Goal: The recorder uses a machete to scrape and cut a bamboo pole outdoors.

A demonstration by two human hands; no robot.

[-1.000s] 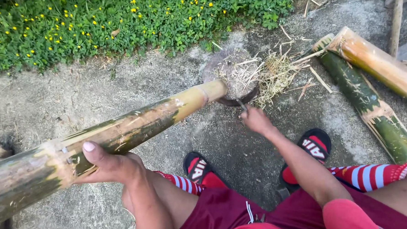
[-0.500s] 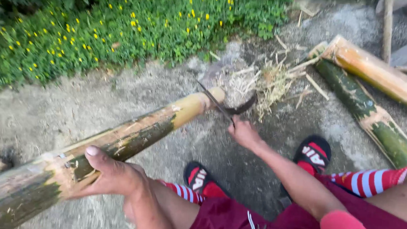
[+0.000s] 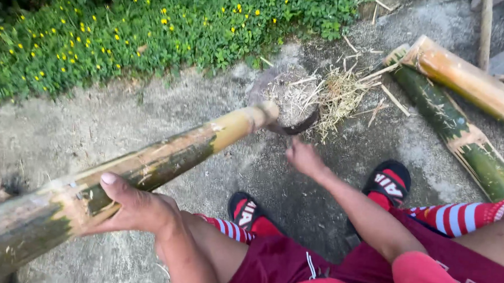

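Observation:
A long bamboo pole [image 3: 166, 155], green and yellow, runs from the lower left up to the middle of the view. My left hand [image 3: 133, 207] grips it near the lower left, thumb on top. My right hand [image 3: 302, 158] is closed on the handle of a curved blade [image 3: 295, 128], whose dark hooked tip sits just past the pole's far end, blurred by motion. Dry fibres and shavings [image 3: 333, 94] lie on the ground beyond the blade.
Two more bamboo lengths [image 3: 463, 111] lie at the right on the concrete ground [image 3: 122, 124]. A bed of green plants with yellow flowers [image 3: 155, 24] borders the far side. My feet in black and red sandals [image 3: 389, 181] and striped socks rest below.
The blade has swung down and to the right off the pole's end. My right hand moved with it. The left hand keeps its grip on the pole.

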